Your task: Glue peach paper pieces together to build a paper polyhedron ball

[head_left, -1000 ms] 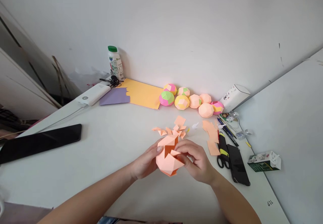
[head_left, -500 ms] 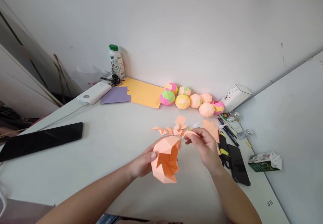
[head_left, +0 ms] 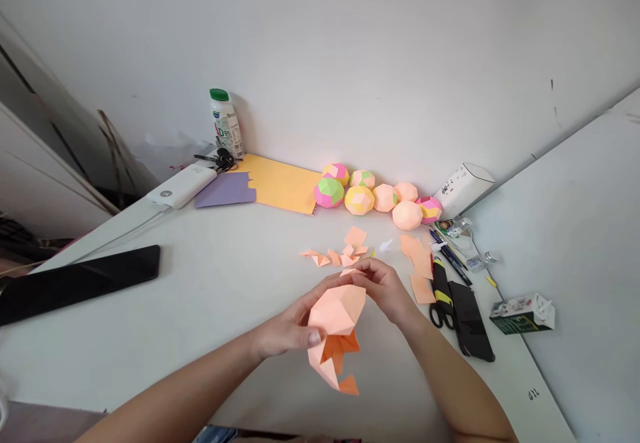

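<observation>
Two hands over table (head_left: 225,256): left (head_left: 287,328) clamped one open shell (head_left: 336,308), thumb on near side; right (head_left: 385,290) had fingertips closed on one small piece (head_left: 349,272) at shell's far edge. Several scraps (head_left: 355,236) lay beyond. Eight balls (head_left: 359,200) sat by wall (head_left: 380,70). One phone (head_left: 471,323) lay rightward.

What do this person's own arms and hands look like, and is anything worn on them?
The left forearm and right forearm are bare, no sleeve showing. The left hand and right hand are ungloved; no watch or ring shows, though some fingers are hidden.
</observation>
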`<state>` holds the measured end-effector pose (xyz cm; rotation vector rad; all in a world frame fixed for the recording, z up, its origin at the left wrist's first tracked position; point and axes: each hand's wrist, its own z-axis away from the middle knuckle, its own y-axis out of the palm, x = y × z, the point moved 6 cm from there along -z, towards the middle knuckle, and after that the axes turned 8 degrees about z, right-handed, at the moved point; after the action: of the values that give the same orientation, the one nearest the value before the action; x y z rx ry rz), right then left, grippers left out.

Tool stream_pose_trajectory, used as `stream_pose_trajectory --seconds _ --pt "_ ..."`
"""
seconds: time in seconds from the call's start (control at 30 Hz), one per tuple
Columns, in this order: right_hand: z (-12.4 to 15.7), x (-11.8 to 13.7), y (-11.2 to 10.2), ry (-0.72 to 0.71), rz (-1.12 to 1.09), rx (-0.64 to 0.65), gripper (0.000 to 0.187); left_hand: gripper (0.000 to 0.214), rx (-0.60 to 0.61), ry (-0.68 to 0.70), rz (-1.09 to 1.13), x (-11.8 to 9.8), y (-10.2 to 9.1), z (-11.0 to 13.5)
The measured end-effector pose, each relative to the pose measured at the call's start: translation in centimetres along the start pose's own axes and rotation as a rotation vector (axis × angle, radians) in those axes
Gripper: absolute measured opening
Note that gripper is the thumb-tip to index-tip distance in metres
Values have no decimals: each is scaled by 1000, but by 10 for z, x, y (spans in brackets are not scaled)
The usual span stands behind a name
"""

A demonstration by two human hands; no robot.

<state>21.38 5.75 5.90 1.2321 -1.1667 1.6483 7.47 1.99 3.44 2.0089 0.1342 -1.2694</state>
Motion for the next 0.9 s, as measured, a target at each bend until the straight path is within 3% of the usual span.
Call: stream_pose_trajectory --seconds 0.2,0.27,0.37,0.43,0.53,0.73,0.9 --pt "-1 0 -5 -12 168 31 27 84 -60 -36 52 0 -1 -1" --pt "-6 -1 -25 -48 331 -142 32 82 -93 -49 64 -1 -1 -1" --pt "-8 -3 -65 -113 491 -643 35 78 -126 -41 66 -4 -1 -3" --pt "-12 -13 -77 -58 559 -774 41 73 -145 -43 63 -6 0 -4" --pt "-19 -31 -84 45 617 -799 45 64 -189 -48 68 -7 -2 -4" --pt "-23 -49 -105 60 724 -863 47 61 -228 -64 84 -8 -3 -4" --pt "-42 -57 -113 39 849 -739 43 57 -239 -106 114 0 -2 -3"
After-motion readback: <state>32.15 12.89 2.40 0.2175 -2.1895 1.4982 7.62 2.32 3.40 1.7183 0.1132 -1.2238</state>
